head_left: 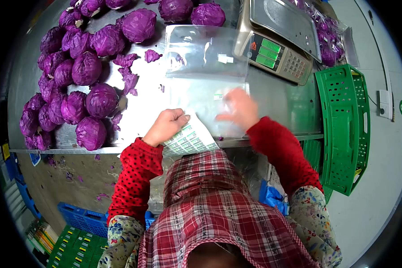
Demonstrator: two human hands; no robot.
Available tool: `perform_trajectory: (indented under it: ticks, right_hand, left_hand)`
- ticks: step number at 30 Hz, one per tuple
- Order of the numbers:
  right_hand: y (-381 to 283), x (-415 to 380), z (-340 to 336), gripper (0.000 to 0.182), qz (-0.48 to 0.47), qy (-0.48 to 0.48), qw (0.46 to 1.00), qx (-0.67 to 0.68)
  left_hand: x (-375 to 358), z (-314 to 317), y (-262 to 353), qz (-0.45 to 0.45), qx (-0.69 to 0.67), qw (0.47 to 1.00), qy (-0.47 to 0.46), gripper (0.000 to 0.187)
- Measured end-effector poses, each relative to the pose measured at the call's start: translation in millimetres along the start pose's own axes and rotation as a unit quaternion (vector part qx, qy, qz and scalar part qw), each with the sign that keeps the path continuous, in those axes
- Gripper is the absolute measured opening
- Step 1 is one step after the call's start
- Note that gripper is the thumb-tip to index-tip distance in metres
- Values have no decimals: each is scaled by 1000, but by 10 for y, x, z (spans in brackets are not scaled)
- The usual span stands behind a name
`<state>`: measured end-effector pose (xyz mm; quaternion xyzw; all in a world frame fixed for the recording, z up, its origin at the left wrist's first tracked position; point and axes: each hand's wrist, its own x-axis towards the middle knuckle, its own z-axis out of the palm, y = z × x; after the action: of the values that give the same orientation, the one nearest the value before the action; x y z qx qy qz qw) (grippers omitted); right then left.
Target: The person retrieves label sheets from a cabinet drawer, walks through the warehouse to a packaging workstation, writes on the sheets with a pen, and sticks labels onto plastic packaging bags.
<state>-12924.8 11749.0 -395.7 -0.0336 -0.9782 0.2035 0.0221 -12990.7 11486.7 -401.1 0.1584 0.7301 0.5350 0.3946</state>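
My left hand (166, 126) pinches the upper edge of a sheet of small green-and-white stickers (190, 139), which hangs tilted over the table's front edge. Blurred by motion, my right hand (241, 108) is over a clear plastic bag (196, 91), thumb and fingers apart. Just left of its fingertips, a small green sticker (218, 96) lies on the bag. Behind it is more clear plastic (192, 49) with a white patch (225, 58) on it. Whether the right hand touches the bag cannot be made out.
Several red cabbages (86, 68) crowd the left of the metal table (140, 96), with loose leaves (128, 80) beside them. A digital scale (277, 56) stands at the back right. Green crates (344, 129) stand beyond the right edge; bagged purple produce (328, 38) lies behind them.
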Motion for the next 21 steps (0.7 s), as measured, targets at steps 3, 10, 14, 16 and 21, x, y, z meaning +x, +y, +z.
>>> perform_trajectory:
  ticks: [3, 10, 14, 16, 21]
  right_hand:
    - [-212, -141, 159, 33, -149, -6, 989, -2]
    - [145, 471, -144, 17, 80, -75, 974, 198]
    - [375, 681, -604, 21, -102, 99, 979, 145]
    - [-163, 185, -703, 22, 67, -215, 925, 306]
    - [-512, -458, -361, 25, 25, -147, 933, 329]
  left_hand:
    - [-319, -13, 547, -17, 29, 993, -114, 26]
    - [-15, -6, 141, -20, -14, 1000, -18, 28]
    - [55, -105, 67, -68, -68, 995, 11, 30]
    - [109, -160, 75, -92, -139, 986, 21, 28]
    - [119, -182, 178, -109, -169, 979, 15, 25]
